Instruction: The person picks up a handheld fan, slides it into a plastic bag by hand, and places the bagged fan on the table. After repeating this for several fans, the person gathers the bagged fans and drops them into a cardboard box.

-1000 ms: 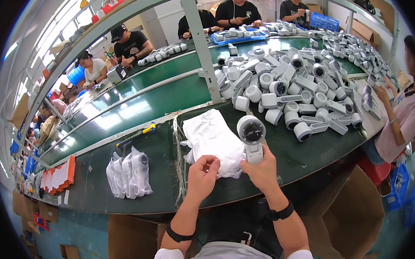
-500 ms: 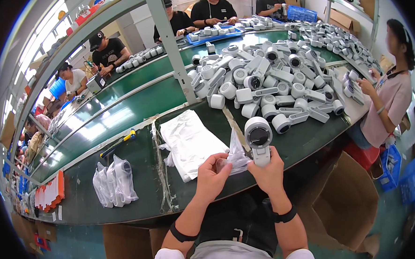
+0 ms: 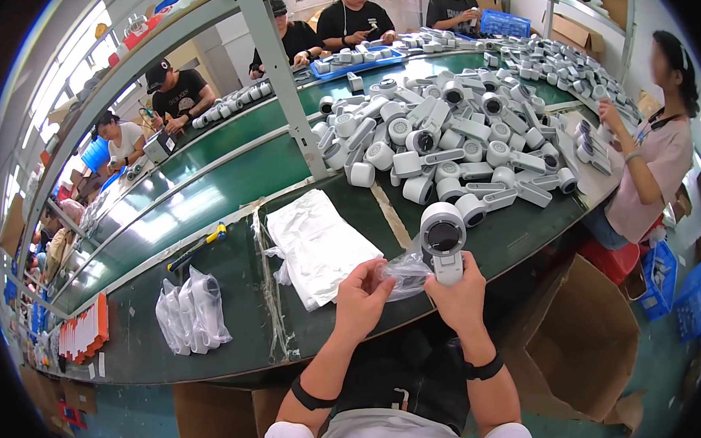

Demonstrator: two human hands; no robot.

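In my right hand (image 3: 459,292) is a grey-white handheld fan (image 3: 443,230), gripped by its handle with the round, dark-centred head pointing up and away. My left hand (image 3: 364,293) pinches a clear plastic bag (image 3: 407,271), which stretches across toward the fan's handle. Whether the right fingers also touch the bag I cannot tell. Just left of my hands lies a stack of white plastic bags (image 3: 317,245) on the dark green table (image 3: 242,324). Farther left, several bagged fans (image 3: 193,310) lie side by side.
A large heap of handheld fans (image 3: 450,137) covers the table ahead. A yellow-black tool (image 3: 198,247) and orange-edged cards (image 3: 85,328) lie to the left. An open cardboard box (image 3: 578,342) stands below on the right. A metal post (image 3: 282,81) rises ahead; co-workers sit around.
The clear bag, standing up beside the fan before, now lies lower and stretched sideways between my hands. The fan has shifted slightly right and down. At right, a co-worker has raised a hand.
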